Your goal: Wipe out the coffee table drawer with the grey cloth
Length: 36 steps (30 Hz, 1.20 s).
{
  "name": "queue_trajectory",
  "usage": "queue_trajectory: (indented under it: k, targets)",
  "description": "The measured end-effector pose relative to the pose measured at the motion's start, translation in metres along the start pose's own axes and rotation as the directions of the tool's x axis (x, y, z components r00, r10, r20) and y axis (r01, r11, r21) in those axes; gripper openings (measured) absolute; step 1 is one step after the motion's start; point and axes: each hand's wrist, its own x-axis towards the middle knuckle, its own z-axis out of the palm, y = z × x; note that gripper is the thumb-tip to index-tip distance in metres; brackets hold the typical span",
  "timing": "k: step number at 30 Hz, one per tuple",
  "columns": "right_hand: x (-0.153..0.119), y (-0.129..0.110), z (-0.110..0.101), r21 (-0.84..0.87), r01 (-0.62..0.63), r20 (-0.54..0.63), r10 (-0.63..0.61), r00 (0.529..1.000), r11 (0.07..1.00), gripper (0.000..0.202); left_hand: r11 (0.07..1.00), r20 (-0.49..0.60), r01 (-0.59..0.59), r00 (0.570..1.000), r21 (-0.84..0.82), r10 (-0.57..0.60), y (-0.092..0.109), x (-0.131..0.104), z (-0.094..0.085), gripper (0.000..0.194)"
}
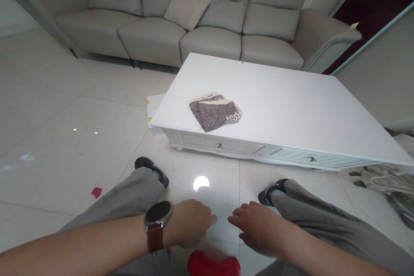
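Note:
My left hand (190,223), below a wrist with a round dark watch (158,212) on a brown strap, hangs over the floor between my knees. Its fingers curl downward and are partly hidden, so what is inside them cannot be made out. Facing it across a small gap is my right hand (257,227), its fingers slightly bent and apart, with nothing in it. Neither hand touches the folded grey-brown cloth (215,114) with cream patterned edges, which lies on the left part of the white table (291,108), beyond both hands.
Behind the table stands a grey sofa (210,47) with a beige cushion (186,6). A red object (213,264) is low between my legs. A red scrap (96,192) lies on the floor at left. Cables (384,179) lie at right. A white box (155,102) adjoins the table's left end.

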Motion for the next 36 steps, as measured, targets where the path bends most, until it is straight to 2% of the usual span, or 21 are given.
queue_trajectory:
  k: [27,36]
  targets:
    - [0.0018,-0.0001,-0.0014,0.0,-0.018,0.012,0.018,1.0,1.0,0.03,0.999,0.042,0.036,0.998,0.022,-0.036,-0.0005,0.0011,0.0023,0.03]
    - [0.003,0.0027,0.0073,-0.026,0.005,-0.062,-0.006,0.998,1.0,0.027,0.999,0.036,0.029,0.999,0.015,-0.029,0.0004,0.0017,0.0028,0.029]
